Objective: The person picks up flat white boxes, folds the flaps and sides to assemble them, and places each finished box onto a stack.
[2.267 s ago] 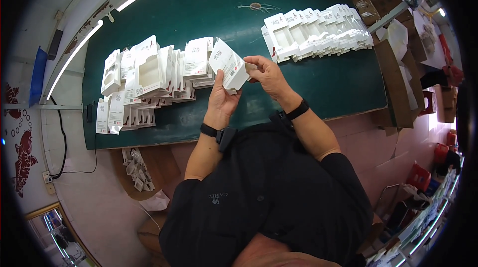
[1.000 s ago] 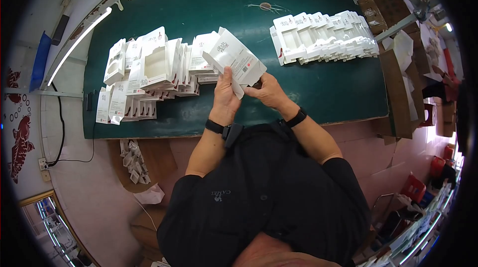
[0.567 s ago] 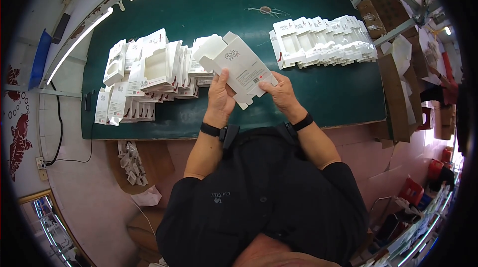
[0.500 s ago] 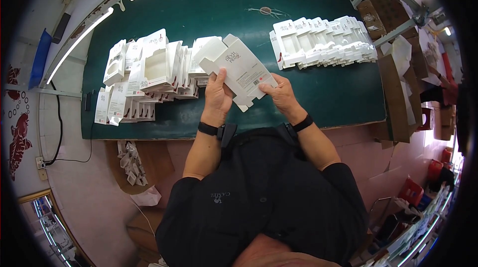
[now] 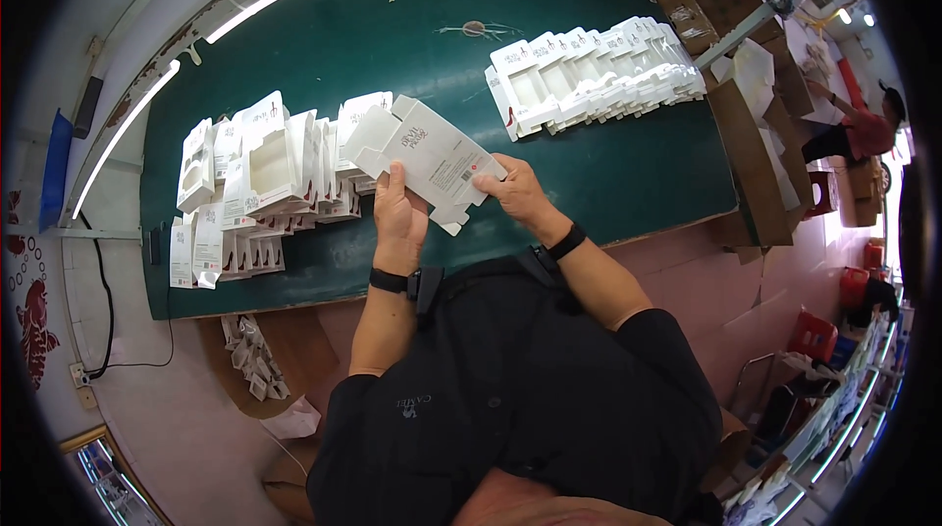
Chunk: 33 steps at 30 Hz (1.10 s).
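Note:
A white printed folding carton (image 5: pixel 428 148), with tabs sticking out at its ends, is held tilted above the near part of the green table (image 5: pixel 608 183). My left hand (image 5: pixel 399 217) grips its lower left edge, thumb on the printed face and fingers behind. The right edge is pinched by my right hand (image 5: pixel 522 195), its thumb also on the face. The carton looks flat; its back is hidden. Just left of it stand several white window cartons (image 5: pixel 270 168) in an uneven cluster.
An overlapping row of white window cartons (image 5: pixel 589 75) lies at the far right of the table. A cable tie-like clear strand (image 5: pixel 474 29) lies behind it. Large brown cardboard boxes (image 5: pixel 741 158) stand beyond the right edge. Another person (image 5: pixel 863 129) is farther right.
The view has shifted and turned slightly, so the table and cartons appear farther left. Both hands still hold the same carton. The other person at the right shows more fully.

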Motion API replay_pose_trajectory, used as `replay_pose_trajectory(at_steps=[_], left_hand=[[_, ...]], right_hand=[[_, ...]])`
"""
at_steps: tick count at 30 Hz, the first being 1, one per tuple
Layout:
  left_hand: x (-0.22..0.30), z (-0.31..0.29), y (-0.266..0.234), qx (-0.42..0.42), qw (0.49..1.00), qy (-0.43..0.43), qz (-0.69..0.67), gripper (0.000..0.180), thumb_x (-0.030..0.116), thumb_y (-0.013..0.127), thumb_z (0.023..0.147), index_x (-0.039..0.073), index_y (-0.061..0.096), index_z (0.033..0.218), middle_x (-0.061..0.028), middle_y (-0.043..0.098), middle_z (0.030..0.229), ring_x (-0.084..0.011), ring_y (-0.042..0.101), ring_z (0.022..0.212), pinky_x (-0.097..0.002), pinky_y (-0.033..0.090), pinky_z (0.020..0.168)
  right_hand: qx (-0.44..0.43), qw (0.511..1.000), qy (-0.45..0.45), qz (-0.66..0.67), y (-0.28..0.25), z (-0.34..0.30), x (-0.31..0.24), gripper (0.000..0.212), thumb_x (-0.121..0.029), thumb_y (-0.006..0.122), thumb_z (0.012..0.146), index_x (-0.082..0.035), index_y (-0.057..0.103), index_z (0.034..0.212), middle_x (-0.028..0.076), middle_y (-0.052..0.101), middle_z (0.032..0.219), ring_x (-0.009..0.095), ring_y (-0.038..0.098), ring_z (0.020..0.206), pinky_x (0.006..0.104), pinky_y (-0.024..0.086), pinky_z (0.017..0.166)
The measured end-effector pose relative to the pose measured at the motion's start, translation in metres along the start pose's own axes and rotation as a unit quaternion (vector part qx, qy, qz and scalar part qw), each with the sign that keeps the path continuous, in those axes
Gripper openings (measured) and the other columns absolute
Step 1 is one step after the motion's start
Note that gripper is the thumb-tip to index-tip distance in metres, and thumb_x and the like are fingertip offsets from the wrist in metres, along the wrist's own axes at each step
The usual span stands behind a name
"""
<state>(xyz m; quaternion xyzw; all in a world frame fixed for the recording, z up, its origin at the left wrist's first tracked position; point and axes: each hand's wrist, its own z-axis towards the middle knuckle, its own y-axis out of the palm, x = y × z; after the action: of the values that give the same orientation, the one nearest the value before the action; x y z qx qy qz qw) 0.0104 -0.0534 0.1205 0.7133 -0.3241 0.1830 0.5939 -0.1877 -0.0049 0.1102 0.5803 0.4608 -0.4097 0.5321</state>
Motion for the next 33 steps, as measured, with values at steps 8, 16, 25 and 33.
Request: replay_pose_trajectory(at_steps=[8,16,25,33], left_hand=[[0.005,-0.01,0.014,0.049,0.98,-0.061,0.181,0.048,0.03,0.055,0.105,0.01,0.041,0.146,-0.0081,0.056,0.135,-0.0206,0.054,0.126,-0.0399,0.045,0.102],[-0.004,-0.012,0.018,-0.072,0.98,-0.129,0.135,0.045,0.011,0.056,0.102,0.006,0.043,0.145,-0.0107,0.058,0.133,-0.0221,0.061,0.118,-0.0391,0.055,0.094],[-0.009,-0.013,0.006,-0.048,0.986,-0.118,0.112,0.036,0.007,0.055,0.102,0.002,0.051,0.137,-0.0109,0.065,0.126,-0.0228,0.066,0.111,-0.0366,0.058,0.092],[-0.015,-0.016,-0.005,-0.093,0.971,-0.18,0.127,0.031,0.013,0.058,0.103,0.004,0.053,0.133,-0.0097,0.065,0.125,-0.0213,0.066,0.111,-0.0383,0.057,0.092]], right_hand=[[0.14,0.939,-0.21,-0.234,-0.004,0.002,-0.017,0.023,-0.006,0.067,0.092,-0.003,0.07,0.115,0.008,0.073,0.096,0.016,0.068,0.083,0.0304,0.053,0.074],[-0.008,0.829,-0.302,-0.47,0.012,-0.013,-0.021,0.04,-0.004,0.074,0.08,-0.008,0.069,0.12,0.01,0.069,0.112,0.033,0.065,0.106,0.0395,0.052,0.093],[0.162,0.858,-0.274,-0.404,-0.006,-0.014,-0.017,0.043,-0.007,0.074,0.083,-0.003,0.064,0.124,0.011,0.068,0.116,0.028,0.065,0.108,0.0361,0.052,0.096],[0.056,0.998,0.017,0.002,-0.039,-0.017,-0.004,0.029,-0.007,0.068,0.094,0.003,0.063,0.121,0.006,0.07,0.103,0.01,0.066,0.08,0.0232,0.055,0.071]])
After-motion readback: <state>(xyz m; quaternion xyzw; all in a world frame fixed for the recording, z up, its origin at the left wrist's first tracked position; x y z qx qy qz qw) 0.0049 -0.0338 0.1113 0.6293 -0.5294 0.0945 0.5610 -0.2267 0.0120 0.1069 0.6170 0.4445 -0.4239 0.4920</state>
